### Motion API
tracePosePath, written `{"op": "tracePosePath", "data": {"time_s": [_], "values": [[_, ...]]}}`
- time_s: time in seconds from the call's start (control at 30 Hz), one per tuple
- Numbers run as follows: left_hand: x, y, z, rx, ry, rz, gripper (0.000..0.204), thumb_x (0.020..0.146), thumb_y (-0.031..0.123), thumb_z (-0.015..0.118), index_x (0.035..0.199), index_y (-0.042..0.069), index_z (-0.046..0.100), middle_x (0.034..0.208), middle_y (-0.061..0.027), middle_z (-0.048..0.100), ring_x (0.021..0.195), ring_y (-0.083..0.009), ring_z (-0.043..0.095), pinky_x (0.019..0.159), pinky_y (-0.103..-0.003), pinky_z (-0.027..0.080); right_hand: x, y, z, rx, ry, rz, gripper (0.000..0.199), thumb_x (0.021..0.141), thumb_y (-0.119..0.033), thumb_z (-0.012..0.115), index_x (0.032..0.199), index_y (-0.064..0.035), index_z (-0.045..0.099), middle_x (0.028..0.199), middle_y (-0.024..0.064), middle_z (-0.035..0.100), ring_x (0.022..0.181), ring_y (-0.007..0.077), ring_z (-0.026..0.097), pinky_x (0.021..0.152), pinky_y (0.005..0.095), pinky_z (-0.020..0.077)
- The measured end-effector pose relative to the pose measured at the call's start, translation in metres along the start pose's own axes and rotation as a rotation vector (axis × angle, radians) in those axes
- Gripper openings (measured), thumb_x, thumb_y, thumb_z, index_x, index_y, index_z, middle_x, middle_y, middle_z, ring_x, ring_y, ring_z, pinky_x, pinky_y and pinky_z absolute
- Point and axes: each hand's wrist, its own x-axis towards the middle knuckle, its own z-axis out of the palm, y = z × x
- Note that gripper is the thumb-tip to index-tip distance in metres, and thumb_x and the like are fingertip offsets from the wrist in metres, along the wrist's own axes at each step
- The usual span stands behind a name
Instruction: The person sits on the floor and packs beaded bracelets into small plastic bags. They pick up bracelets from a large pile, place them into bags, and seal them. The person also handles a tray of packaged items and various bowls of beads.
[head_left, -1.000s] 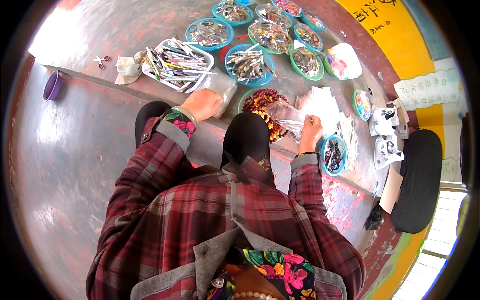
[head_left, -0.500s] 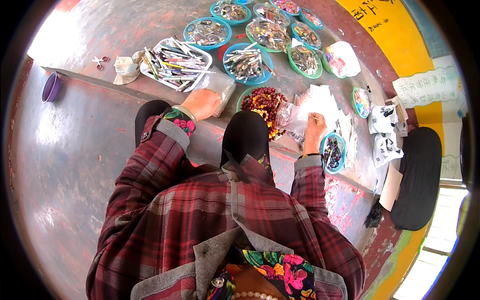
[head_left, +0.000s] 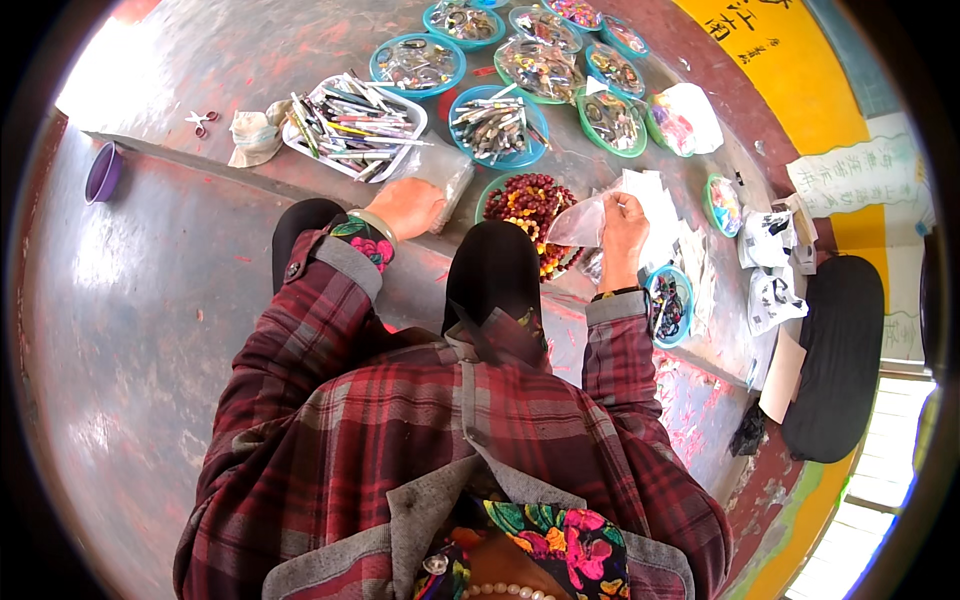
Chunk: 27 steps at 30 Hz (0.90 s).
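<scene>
My left hand is closed at the edge of a stack of clear plastic bags, beside my knee; its fingertips are partly hidden. My right hand pinches the edge of a clear plastic bag, raised beside a green bowl of beaded bracelets. Those bracelets are dark red, with yellow-orange ones nearer me. White paper sheets lie just beyond my right hand. A small blue bowl of dark pieces stands to the right of my right wrist.
A white basket of pens and a blue bowl of pens stand ahead. Several bowls of small wares sit farther back. Scissors and a purple bowl are at left. A black stool is at right.
My right hand has risen slightly away from me, lifting the clear plastic bag higher across the edge of the bracelet bowl. My left hand has stayed by the bags.
</scene>
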Motion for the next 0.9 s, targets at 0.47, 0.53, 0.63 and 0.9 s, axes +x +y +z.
{"op": "tracePosePath", "data": {"time_s": [0.47, 0.53, 0.63, 0.9], "values": [[0.000, -0.003, 0.004, 0.004, -0.001, 0.016, 0.019, 0.084, 0.018, 0.050, 0.081, 0.004, 0.063, 0.078, -0.0143, 0.062, 0.078, -0.0343, 0.059, 0.071, -0.044, 0.047, -0.005, -0.056, 0.019, 0.215, -0.030, 0.058, 0.010, 0.085, -0.010, 0.062, 0.087, -0.0013, 0.058, 0.060, -0.0025, 0.050, 0.042, 0.0030, 0.036, 0.038, 0.0196, 0.0280], [0.000, -0.003, 0.003, 0.005, -0.006, 0.010, 0.019, 0.083, 0.017, 0.050, 0.081, 0.004, 0.063, 0.077, -0.0143, 0.062, 0.078, -0.0345, 0.059, 0.071, -0.045, 0.047, -0.006, -0.058, 0.019, 0.251, -0.042, 0.062, 0.011, 0.085, -0.010, 0.062, 0.088, 0.0000, 0.058, 0.064, -0.0010, 0.053, 0.042, 0.0035, 0.038, 0.037, 0.0196, 0.0287], [0.001, -0.003, 0.004, 0.013, 0.009, 0.017, 0.021, 0.085, 0.020, 0.050, 0.081, 0.004, 0.063, 0.078, -0.0153, 0.062, 0.078, -0.0359, 0.058, 0.070, -0.044, 0.047, -0.008, -0.060, 0.018, 0.377, -0.090, 0.063, 0.008, 0.085, -0.009, 0.062, 0.087, -0.0023, 0.057, 0.067, -0.0009, 0.055, 0.046, 0.0026, 0.040, 0.040, 0.0178, 0.0293], [0.009, 0.016, -0.009, -1.201, -0.078, -0.570, 0.051, 0.092, 0.047, 0.044, 0.111, 0.001, 0.055, 0.096, -0.0102, 0.060, 0.087, -0.0222, 0.060, 0.077, -0.034, 0.048, -0.051, -0.108, 0.057, 0.947, -0.195, 0.291, 0.006, 0.088, -0.011, 0.058, 0.091, -0.0071, 0.055, 0.073, 0.0008, 0.058, 0.062, 0.0120, 0.056, 0.054, 0.0260, 0.0460]]}}
